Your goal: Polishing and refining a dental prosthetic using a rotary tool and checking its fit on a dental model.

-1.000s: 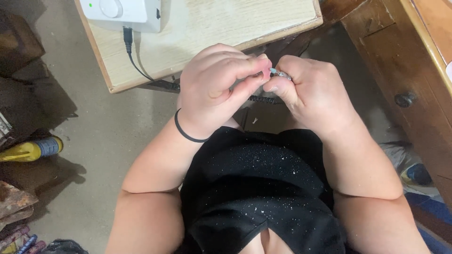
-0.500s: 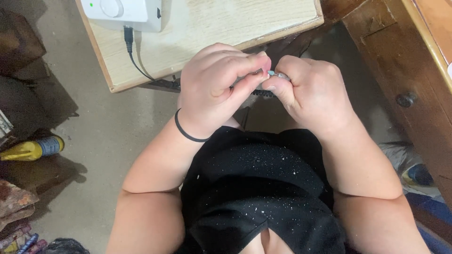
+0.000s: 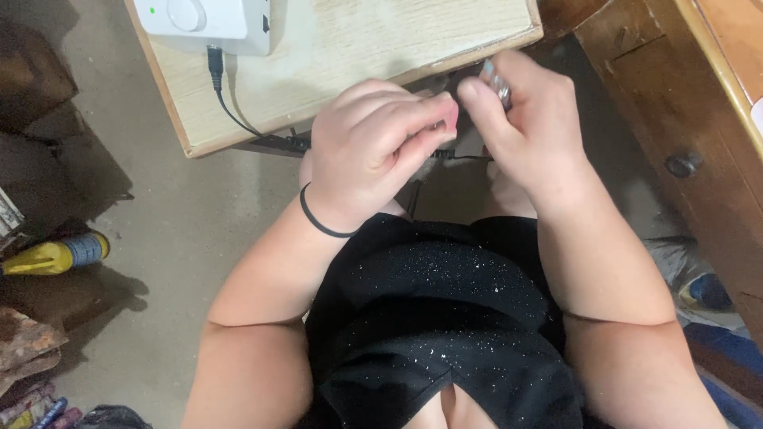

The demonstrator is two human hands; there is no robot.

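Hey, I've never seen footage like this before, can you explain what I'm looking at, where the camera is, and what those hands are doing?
There is no machine here. The one view comes from a camera worn on a person's head, looking straight down at their lap and their two bare hands.

The left hand, with a black band on its wrist, is curled with the fingertips pinched together. The right hand grips a small silvery object, too hidden to identify.

Above them is a light wooden tabletop carrying a white device with a black cable. A yellow bottle lies on the floor at left, and a brown wooden cabinet stands at right.
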